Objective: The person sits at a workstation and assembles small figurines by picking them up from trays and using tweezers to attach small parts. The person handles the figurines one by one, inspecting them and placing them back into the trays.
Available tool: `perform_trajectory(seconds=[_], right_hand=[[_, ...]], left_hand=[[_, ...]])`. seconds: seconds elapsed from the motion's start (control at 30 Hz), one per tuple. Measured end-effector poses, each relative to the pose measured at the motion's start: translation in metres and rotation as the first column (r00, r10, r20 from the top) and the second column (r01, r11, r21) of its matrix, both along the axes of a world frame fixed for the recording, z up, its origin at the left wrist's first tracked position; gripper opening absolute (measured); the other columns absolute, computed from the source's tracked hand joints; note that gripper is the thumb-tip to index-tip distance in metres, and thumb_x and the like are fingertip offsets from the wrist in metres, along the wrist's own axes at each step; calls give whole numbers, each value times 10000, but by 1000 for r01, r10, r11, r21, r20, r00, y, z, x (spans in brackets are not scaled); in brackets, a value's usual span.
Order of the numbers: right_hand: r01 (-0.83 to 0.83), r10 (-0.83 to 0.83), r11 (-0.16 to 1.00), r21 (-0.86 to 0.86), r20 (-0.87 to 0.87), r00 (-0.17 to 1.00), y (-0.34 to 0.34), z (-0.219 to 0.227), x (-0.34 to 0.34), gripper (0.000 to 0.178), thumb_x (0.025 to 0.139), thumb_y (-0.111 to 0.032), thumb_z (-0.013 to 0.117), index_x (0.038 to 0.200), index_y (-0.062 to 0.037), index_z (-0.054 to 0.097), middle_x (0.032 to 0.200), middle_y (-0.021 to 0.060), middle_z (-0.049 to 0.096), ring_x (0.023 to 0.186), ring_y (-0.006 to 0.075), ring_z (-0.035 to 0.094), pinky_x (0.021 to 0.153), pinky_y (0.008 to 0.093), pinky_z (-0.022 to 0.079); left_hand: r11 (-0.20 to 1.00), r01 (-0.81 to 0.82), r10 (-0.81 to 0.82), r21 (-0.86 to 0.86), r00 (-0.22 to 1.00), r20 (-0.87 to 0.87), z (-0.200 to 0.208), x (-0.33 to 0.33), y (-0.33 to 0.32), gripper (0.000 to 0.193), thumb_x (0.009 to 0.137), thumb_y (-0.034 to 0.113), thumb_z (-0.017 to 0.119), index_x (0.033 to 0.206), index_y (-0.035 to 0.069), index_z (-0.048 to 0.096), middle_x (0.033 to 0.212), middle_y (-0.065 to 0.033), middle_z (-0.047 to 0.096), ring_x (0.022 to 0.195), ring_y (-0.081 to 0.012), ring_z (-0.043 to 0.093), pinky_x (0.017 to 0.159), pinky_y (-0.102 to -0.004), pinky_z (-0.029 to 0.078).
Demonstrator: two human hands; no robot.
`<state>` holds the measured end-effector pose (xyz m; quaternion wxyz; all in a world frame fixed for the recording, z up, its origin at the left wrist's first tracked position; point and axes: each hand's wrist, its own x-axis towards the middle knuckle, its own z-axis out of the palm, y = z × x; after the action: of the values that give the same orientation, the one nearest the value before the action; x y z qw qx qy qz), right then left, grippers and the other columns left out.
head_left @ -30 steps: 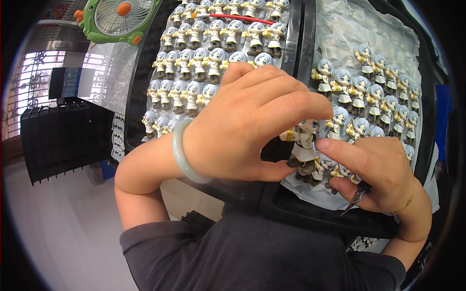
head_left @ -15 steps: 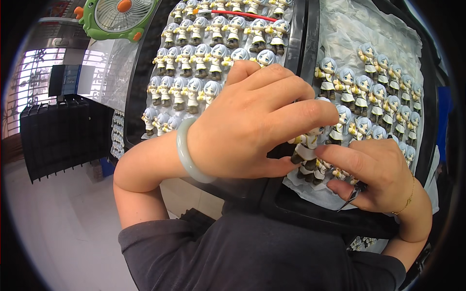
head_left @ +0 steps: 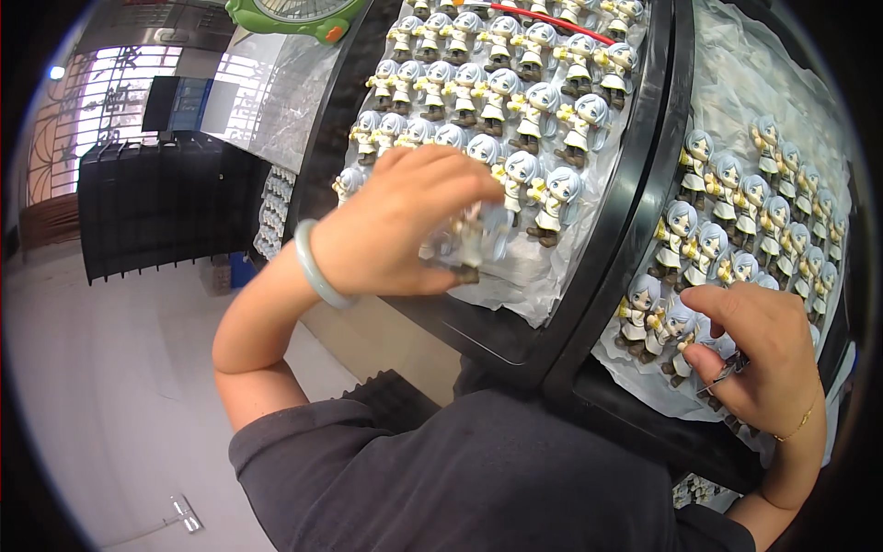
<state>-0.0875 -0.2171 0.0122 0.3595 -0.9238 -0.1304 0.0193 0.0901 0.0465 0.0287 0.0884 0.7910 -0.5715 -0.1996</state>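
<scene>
My left hand (head_left: 405, 216) is over the left tray (head_left: 501, 350), thumb and fingers closed on a small figurine (head_left: 471, 241) with pale blue hair, a white outfit and dark boots. Motion smears this figurine. Rows of similar figurines (head_left: 556, 198) lie on the thin white sheet beyond it. At the right tray (head_left: 589, 363), my right hand (head_left: 759, 345) hovers by the nearest figurines (head_left: 641, 308), index finger and thumb apart. A thin metal tool (head_left: 731, 365) is tucked in that hand; the fingers hide most of it, so its kind is unclear.
A red-handled brush (head_left: 552, 18) lies across the left tray's far figurines. Farther left are a green fan (head_left: 303, 20) and a black crate (head_left: 166, 202). The trays' raised black rims (head_left: 635, 193) meet between my hands. More figurines (head_left: 276, 212) show beside the crate.
My left hand has carried a figurine from the right tray leftward over the left tray. My right hand has stayed by the right tray's figurines. The view has shifted, sliding the trays rightward.
</scene>
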Motion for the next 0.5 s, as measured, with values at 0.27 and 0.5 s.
perform_trajectory(seconds=[0.27, 0.5], right_hand=[[-4, 4, 1000, -7, -9, 1000, -1, -2, -5, 331, 647, -130, 682, 951, -60, 569, 625, 65, 499, 541, 254, 521, 472, 353, 396], [-144, 140, 989, -28, -108, 984, -8, -2, -6, 219, 738, -206, 637, 860, -60, 527, 649, 59, 513, 582, 248, 556, 490, 356, 426]], left_hand=[[976, -35, 10, 215, 993, 117, -18, -7, 12, 710, 424, 153, 810, 1074, 186, 524, 989, -47, 461, 965, -263, 416, 836, -375, 327], [990, 31, -28, 139, 999, -23, 25, 8, -29, 565, 577, 173, 773, 1067, 37, 529, 901, -65, 560, 854, -236, 519, 824, -341, 357]])
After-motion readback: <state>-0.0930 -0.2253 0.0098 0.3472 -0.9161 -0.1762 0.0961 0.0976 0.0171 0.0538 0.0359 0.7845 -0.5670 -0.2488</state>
